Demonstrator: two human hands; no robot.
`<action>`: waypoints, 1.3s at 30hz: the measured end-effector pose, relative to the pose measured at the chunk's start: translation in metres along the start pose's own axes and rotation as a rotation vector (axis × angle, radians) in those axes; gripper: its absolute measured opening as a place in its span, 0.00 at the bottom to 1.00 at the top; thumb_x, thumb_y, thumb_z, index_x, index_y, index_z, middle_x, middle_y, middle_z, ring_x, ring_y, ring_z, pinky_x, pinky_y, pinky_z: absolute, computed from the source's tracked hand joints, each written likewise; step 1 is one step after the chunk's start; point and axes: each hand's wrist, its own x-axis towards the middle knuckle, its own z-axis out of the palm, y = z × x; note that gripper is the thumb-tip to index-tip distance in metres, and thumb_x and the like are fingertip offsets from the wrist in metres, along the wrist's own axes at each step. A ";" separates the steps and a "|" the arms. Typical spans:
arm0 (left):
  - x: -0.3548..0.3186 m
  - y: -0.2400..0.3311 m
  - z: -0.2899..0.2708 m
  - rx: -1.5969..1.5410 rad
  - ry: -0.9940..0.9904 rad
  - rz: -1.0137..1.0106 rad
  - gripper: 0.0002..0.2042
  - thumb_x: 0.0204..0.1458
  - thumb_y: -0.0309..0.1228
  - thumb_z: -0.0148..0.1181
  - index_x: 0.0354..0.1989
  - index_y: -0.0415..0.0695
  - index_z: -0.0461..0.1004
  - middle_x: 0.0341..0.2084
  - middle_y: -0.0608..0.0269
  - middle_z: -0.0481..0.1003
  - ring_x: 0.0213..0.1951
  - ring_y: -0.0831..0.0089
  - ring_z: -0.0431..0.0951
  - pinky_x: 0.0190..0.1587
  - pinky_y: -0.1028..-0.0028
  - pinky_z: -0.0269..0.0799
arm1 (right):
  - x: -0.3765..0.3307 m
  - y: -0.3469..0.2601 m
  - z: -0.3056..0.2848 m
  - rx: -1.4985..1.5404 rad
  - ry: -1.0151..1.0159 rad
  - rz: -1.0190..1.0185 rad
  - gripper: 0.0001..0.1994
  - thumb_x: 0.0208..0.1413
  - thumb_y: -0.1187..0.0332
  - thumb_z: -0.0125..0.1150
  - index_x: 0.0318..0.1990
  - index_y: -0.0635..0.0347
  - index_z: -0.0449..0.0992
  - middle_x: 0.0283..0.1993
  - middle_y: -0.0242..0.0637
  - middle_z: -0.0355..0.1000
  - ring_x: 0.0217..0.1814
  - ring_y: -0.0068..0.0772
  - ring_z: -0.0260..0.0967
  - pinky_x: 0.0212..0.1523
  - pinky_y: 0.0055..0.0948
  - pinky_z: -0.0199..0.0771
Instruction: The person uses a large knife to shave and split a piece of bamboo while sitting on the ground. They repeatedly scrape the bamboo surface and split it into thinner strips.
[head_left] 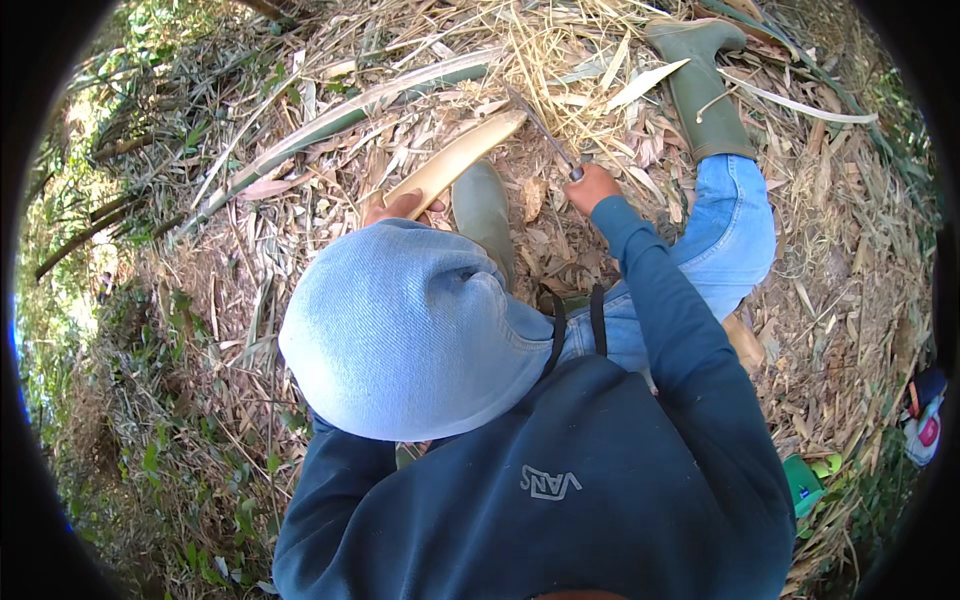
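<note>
My left hand, partly hidden behind my raised jean-clad knee, is closed around the lower end of a pale, wide split bamboo piece. The piece slants up and to the right, its smooth light face upward. In my right hand is the handle of a knife. Its dark narrow blade points up and left, with the tip close to the far end of the bamboo piece; whether they touch I cannot tell.
My green rubber boots rest on ground strewn with dry leaves. A long split bamboo pole lies at the upper left. Thin bamboo shavings pile up ahead. A green object and a bag sit at the lower right.
</note>
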 end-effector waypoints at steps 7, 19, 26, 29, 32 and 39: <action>0.001 -0.014 -0.017 0.141 0.008 0.199 0.16 0.61 0.39 0.53 0.47 0.38 0.75 0.25 0.63 0.77 0.24 0.81 0.73 0.27 0.81 0.70 | -0.118 -0.051 -0.035 0.089 -0.045 -0.241 0.14 0.49 0.58 0.62 0.35 0.59 0.73 0.28 0.48 0.74 0.34 0.55 0.74 0.39 0.47 0.74; 0.001 -0.026 -0.001 0.261 0.121 0.320 0.17 0.60 0.39 0.54 0.48 0.38 0.75 0.26 0.62 0.77 0.24 0.80 0.73 0.28 0.81 0.70 | -0.070 -0.052 -0.003 0.029 0.001 -0.225 0.12 0.48 0.59 0.58 0.35 0.58 0.75 0.32 0.51 0.76 0.36 0.55 0.75 0.40 0.48 0.74; -0.003 -0.024 -0.003 0.262 0.129 0.333 0.17 0.60 0.39 0.55 0.48 0.37 0.75 0.26 0.62 0.77 0.25 0.80 0.73 0.28 0.80 0.71 | -0.041 -0.025 0.030 0.056 0.150 -0.168 0.11 0.49 0.61 0.59 0.34 0.59 0.74 0.29 0.49 0.75 0.34 0.52 0.74 0.39 0.46 0.73; -0.002 -0.023 -0.006 0.285 0.120 0.333 0.17 0.60 0.39 0.55 0.48 0.37 0.75 0.26 0.62 0.77 0.25 0.80 0.73 0.28 0.80 0.71 | -0.003 -0.010 0.011 0.032 0.024 0.030 0.14 0.48 0.59 0.59 0.37 0.59 0.75 0.32 0.49 0.76 0.36 0.51 0.75 0.41 0.44 0.73; -0.003 -0.024 -0.014 0.285 0.082 0.331 0.17 0.60 0.39 0.55 0.49 0.37 0.74 0.26 0.61 0.77 0.25 0.80 0.74 0.28 0.80 0.71 | -0.002 0.011 -0.012 -0.061 -0.017 0.021 0.15 0.48 0.58 0.60 0.38 0.59 0.76 0.32 0.49 0.76 0.37 0.51 0.75 0.41 0.43 0.73; -0.007 -0.002 -0.024 0.393 0.073 0.395 0.18 0.60 0.39 0.55 0.49 0.37 0.74 0.27 0.61 0.77 0.25 0.80 0.74 0.28 0.80 0.71 | -0.090 -0.023 -0.030 0.064 0.090 -0.177 0.11 0.48 0.61 0.60 0.32 0.58 0.74 0.30 0.48 0.75 0.36 0.50 0.76 0.39 0.45 0.74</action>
